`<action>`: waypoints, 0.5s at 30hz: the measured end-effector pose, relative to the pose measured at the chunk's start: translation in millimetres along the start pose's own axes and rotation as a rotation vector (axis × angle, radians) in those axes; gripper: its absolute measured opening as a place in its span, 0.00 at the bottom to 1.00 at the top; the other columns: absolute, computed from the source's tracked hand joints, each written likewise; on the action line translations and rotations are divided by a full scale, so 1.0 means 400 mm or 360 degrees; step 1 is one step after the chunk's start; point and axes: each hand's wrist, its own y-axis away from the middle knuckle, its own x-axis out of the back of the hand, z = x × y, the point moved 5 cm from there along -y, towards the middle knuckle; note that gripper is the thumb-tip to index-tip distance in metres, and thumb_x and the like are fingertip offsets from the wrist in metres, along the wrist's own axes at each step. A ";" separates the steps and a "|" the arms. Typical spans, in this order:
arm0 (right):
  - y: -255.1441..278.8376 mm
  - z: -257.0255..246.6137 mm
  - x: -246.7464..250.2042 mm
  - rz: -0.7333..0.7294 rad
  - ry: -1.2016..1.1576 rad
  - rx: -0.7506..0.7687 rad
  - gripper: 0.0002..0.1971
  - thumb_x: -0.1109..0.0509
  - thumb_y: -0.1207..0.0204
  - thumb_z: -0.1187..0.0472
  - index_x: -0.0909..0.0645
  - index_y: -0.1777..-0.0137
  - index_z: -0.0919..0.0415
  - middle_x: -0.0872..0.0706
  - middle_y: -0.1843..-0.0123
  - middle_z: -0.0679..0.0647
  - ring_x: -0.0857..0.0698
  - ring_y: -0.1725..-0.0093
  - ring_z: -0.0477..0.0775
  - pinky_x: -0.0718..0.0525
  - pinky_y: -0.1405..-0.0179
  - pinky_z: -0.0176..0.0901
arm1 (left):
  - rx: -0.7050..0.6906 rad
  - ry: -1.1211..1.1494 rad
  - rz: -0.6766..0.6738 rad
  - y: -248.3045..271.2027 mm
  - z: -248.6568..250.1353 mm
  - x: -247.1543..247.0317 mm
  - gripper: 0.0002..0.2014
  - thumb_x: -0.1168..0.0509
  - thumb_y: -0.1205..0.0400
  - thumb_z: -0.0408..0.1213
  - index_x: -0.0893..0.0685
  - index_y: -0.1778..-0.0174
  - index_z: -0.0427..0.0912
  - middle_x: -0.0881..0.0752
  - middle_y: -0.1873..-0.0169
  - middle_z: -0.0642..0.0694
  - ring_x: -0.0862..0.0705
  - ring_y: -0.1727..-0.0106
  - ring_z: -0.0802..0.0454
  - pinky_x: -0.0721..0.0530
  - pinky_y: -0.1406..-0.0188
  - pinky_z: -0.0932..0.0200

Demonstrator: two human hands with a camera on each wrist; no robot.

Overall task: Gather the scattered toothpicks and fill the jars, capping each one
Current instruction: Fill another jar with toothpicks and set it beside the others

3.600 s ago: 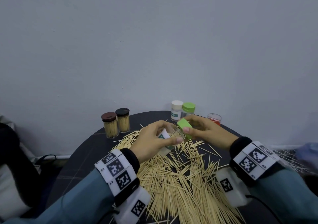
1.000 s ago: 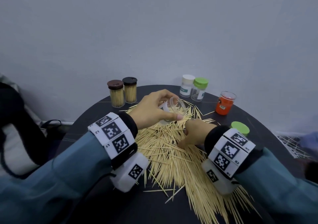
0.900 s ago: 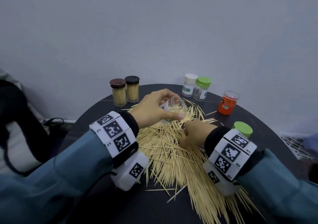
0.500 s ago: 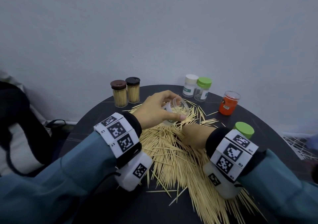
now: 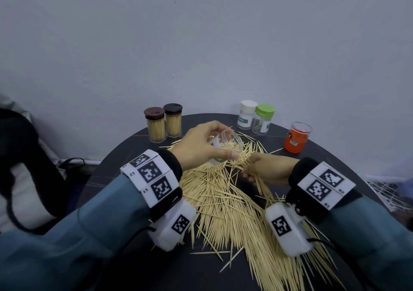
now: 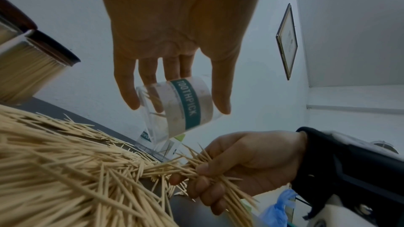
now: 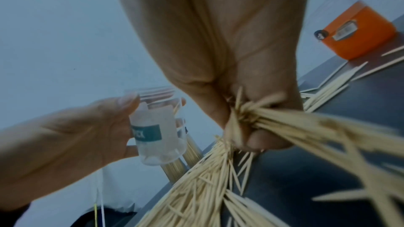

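Our right hand [image 5: 267, 167] has its fingers curled tight round a bunch of toothpicks [image 6: 192, 167], clamped just above the big scattered pile [image 5: 225, 203] on the dark round table [image 5: 125, 156]. Our left hand [image 5: 199, 146] grips the clear jar [image 5: 225, 143] between thumb and fingers, tilted with its open mouth toward the right hand and held just above the pile; it has a teal "TOOTHPICK" label and only a few picks inside. Further back on the left, two brown-lidded jars [image 5: 163, 122] stand packed full, touching each other. Back right there's a white-capped jar [image 5: 245, 114] right beside a green-capped jar [image 5: 262, 119], and off to their right an orange jar [image 5: 297, 137] with a clear top.
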 end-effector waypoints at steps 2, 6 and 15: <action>-0.002 -0.001 0.003 -0.0006 -0.0089 0.0005 0.10 0.43 0.18 0.70 0.30 0.61 0.61 0.23 0.67 0.53 0.25 0.69 0.46 0.26 0.64 0.37 | -0.0002 -0.0004 0.0007 0.000 0.000 0.000 0.28 0.22 0.33 0.45 0.20 0.37 0.47 0.17 0.39 0.53 0.20 0.36 0.56 0.25 0.30 0.51; -0.002 -0.001 0.004 -0.0068 -0.0196 0.0020 0.08 0.45 0.17 0.71 0.31 0.58 0.63 0.24 0.66 0.52 0.26 0.69 0.46 0.23 0.67 0.36 | 0.0017 0.0011 0.0010 -0.002 -0.003 0.000 0.27 0.22 0.33 0.45 0.20 0.38 0.48 0.17 0.39 0.53 0.20 0.36 0.54 0.25 0.29 0.49; -0.011 -0.026 0.029 -0.0037 -0.0871 0.0313 0.14 0.52 0.14 0.70 0.35 0.62 0.60 0.32 0.72 0.51 0.32 0.76 0.45 0.28 0.78 0.31 | 0.0038 0.0026 0.0051 -0.008 -0.006 0.002 0.25 0.22 0.32 0.45 0.20 0.41 0.50 0.17 0.40 0.52 0.19 0.37 0.53 0.22 0.32 0.47</action>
